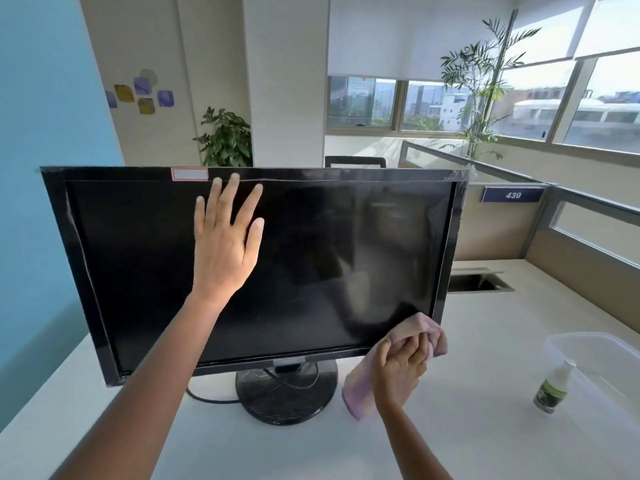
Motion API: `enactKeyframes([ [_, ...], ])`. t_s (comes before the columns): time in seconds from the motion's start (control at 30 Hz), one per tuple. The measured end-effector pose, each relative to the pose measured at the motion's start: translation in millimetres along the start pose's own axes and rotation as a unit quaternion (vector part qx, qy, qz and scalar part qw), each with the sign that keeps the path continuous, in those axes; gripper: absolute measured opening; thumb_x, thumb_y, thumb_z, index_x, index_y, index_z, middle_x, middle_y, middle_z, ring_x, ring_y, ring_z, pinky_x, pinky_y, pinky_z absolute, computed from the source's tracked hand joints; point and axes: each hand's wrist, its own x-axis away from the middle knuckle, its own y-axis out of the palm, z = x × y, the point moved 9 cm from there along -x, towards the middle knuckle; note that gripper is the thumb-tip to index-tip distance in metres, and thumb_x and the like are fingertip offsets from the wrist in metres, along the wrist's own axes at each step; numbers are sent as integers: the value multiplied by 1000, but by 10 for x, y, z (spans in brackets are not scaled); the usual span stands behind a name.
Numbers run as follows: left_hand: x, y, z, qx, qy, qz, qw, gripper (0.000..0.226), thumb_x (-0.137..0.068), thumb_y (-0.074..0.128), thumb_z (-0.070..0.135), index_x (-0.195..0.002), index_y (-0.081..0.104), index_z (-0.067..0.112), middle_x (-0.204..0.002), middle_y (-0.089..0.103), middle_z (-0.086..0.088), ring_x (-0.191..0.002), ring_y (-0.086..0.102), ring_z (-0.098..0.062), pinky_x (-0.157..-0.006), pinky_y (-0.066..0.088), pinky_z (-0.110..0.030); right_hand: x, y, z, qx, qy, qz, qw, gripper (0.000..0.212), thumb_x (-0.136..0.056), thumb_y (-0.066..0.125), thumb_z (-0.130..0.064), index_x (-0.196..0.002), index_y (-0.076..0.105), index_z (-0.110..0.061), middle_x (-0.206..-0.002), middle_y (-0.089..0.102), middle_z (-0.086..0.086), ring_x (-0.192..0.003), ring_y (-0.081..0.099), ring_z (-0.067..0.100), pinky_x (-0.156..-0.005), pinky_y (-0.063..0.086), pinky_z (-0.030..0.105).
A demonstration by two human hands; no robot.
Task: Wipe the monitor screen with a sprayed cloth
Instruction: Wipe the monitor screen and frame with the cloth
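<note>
Monitor (145,258): black, screen dark, upright on round stand (287,396), mid white desk (467,438). Red-edged sticker (189,174) on top bezel, left of centre. Black cable (207,398) on the desk, running left from the stand.

Left hand (225,237): open, fingers straight and spread, palm toward the upper screen, left of centre. Fingertips up at the top bezel, just right of the sticker. Looks flat on the glass; actual contact not confirmable.

Right hand (403,368): fingers curled round pink cloth (360,396), at the screen's lower right corner. Upper bunch of cloth against that corner, loose end hanging down toward the desk, just right of the stand.

Spray bottle (552,389): upright on desk, near right, well apart from the monitor. White nozzle, green label. Just beside the left wall of a clear plastic tub (609,344).

Far side: open cable hatch (479,282) in the desk right of the monitor, partition with blue "439" plate (512,195), leafy plant (227,136) behind the monitor, tall palm (481,91) by the windows, blue wall (34,98) on the left.
</note>
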Motion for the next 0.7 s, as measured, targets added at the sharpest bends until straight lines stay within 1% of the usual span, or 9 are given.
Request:
enactKeyframes([
  [0.03,147,26,-96,-11,-22,4,1000,50,-94,24,36,-141,31,20,-151,25,-15,-142,15,-32,-114,8,-50,-8,-13,22,7,-8,-5,1000,70,-86,33,-42,-140,30,1,-149,29,19,-127,35,44,-95,41,50],
  [0.1,444,86,-294,-38,-65,6,997,51,-94,26,35,-141,31,16,-149,28,-20,-140,20,-37,-112,14,-55,-25,-18,64,18,-22,-15,999,57,-90,50,-22,-137,33,4,-146,31,23,-124,37,46,-94,42,50],
  [0.17,713,138,-482,-57,-103,2,993,53,-94,26,36,-141,29,12,-148,27,-23,-139,23,-39,-111,16,-57,-29,-20,99,27,-22,-26,999,53,-89,54,-13,-134,35,6,-146,31,25,-123,39,46,-93,42,50],
  [0.33,1176,123,-936,-72,-211,20,975,61,-92,26,36,-142,20,2,-148,21,-28,-138,20,-43,-110,15,-59,-17,-59,115,57,-51,-40,996,42,-89,56,-12,-123,45,10,-144,34,26,-119,42,48,-90,43,49],
  [0.43,1336,52,-1212,-38,-297,61,952,64,-92,30,35,-141,15,-3,-149,17,-29,-138,17,-43,-112,12,-58,-8,-121,94,68,-65,-37,995,34,-87,56,-12,-114,48,8,-141,38,25,-114,45,48,-80,47,49],
  [0.5,1433,26,-1386,5,-355,92,930,66,-91,30,35,-142,12,-4,-150,15,-29,-139,16,-42,-113,11,-56,20,-150,54,84,-81,-36,993,34,-86,57,-10,-115,48,6,-136,42,24,-112,45,47,-76,49,49],
  [0.57,1512,8,-1517,38,-400,112,909,67,-90,27,37,-142,12,-4,-150,17,-27,-138,18,-41,-113,10,-56,79,-145,-7,96,-102,-41,989,37,-83,59,-7,-116,49,5,-129,47,25,-104,49,47,-71,49,47],
  [0.63,1535,-12,-1566,45,-400,119,908,66,-91,26,36,-141,14,-4,-149,19,-27,-137,20,-41,-113,11,-57,174,-99,-88,105,-126,-50,985,38,-79,62,-5,-114,50,5,-121,52,25,-96,52,46,-68,49,46],
  [0.7,1551,-35,-1589,49,-383,128,913,63,-91,27,34,-140,16,-4,-147,22,-27,-136,23,-42,-112,13,-58,290,-29,-186,104,-140,-64,983,35,-78,63,-4,-111,53,4,-119,54,22,-93,53,44,-65,49,46],
])
